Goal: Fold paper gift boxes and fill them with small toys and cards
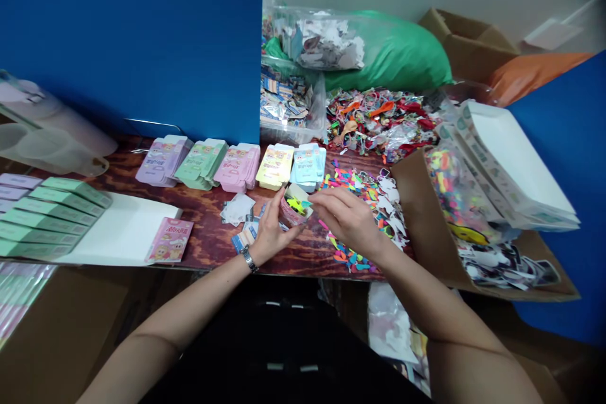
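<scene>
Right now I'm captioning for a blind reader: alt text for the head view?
Two bare hands meet over a wooden table: the left hand holds a small open pink box, the right hand at its opening. Behind lie pastel flat box stacks; colourful small pieces lie right.

Bare tabletop point(208, 237) left of hands passable; box stacks point(237, 167) behind, cardboard tray point(421, 227) (right side) block.

We see glossy printed card box point(294, 205) | dark grained wood desk point(208, 233) | matt brown cardboard tray point(421, 214) | metal watch point(248, 258)
</scene>
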`<action>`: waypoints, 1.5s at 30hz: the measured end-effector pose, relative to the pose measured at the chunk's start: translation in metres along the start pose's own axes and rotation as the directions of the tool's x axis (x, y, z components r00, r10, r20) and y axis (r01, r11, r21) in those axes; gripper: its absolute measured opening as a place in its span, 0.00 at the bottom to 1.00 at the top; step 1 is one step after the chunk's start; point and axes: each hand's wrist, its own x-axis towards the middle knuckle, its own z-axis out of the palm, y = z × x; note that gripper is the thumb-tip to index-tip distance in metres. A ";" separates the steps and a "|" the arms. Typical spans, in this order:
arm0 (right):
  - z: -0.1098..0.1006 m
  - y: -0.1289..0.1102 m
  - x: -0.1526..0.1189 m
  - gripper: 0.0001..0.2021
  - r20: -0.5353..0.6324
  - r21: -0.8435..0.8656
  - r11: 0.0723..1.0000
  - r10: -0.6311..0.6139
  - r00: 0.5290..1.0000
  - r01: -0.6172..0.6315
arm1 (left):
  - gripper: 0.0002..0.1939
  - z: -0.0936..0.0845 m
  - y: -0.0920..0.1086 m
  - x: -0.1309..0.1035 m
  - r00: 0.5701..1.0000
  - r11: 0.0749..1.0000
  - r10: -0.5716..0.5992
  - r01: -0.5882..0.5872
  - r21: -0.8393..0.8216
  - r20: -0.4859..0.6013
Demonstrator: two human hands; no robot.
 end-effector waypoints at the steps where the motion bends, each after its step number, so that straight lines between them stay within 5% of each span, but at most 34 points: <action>1: 0.001 0.000 -0.001 0.09 -0.002 -0.005 1.000 -0.001 1.000 0.001 | 0.44 -0.001 -0.001 -0.001 1.000 1.000 -0.004 0.004 0.016 0.003; 10: 0.010 0.002 -0.008 0.13 0.117 -0.107 0.994 -0.005 0.993 0.018 | 0.42 -0.007 0.004 -0.003 0.999 0.998 0.053 -0.053 0.036 -0.006; 15: 0.010 -0.001 0.001 0.09 0.054 -0.175 0.984 -0.004 0.999 0.014 | 0.41 -0.009 0.010 -0.003 0.999 0.999 0.049 -0.049 0.011 0.011; 19: 0.011 0.001 0.008 0.09 0.205 -0.224 0.972 -0.029 0.978 0.076 | 0.39 -0.009 0.010 -0.006 0.998 0.997 0.067 -0.068 0.034 0.018; 25: 0.011 0.017 0.012 0.11 0.443 -0.052 0.998 -0.008 0.897 0.035 | 0.39 -0.015 0.008 -0.006 0.992 0.993 0.072 -0.080 0.081 0.105; 29: 0.007 0.029 0.011 0.07 0.471 0.177 0.980 -0.004 0.882 -0.090 | 0.40 -0.017 0.005 -0.005 0.992 0.997 0.053 -0.060 0.054 0.114; 34: 0.015 0.042 -0.001 0.11 0.316 0.519 0.779 0.207 0.926 -0.352 | 0.43 -0.013 0.004 -0.009 0.984 0.999 -0.008 0.015 -0.040 0.176; 40: 0.026 0.041 -0.013 0.18 0.398 0.757 0.336 0.444 0.803 -0.561 | 0.44 -0.010 0.008 -0.011 0.974 0.992 -0.064 0.085 -0.091 0.217; 45: 0.022 0.036 -0.016 0.17 0.359 0.759 0.348 0.479 0.801 -0.550 | 0.45 -0.014 0.009 -0.012 0.970 0.989 -0.091 0.115 -0.095 0.227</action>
